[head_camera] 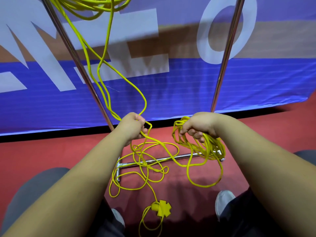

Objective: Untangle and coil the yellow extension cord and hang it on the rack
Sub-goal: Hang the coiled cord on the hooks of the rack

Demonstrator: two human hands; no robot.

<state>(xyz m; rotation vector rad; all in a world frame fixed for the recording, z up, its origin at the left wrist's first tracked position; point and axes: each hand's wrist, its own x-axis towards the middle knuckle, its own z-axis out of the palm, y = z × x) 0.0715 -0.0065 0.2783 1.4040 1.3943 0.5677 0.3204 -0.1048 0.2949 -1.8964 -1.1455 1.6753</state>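
The cord (207, 144) is being held twice: a coiled bundle is being clutched in the right grip (198, 125), a strand pinched in the left grip (133, 127). Tangled loops are lying on the floor (51, 154) by the rack (75, 53).

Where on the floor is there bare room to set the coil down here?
Bare red floor lies left of the left upright, below the banner, and again right of the right upright. Crowded: loose cord loops cover the base bar down to the socket end between the shoes.
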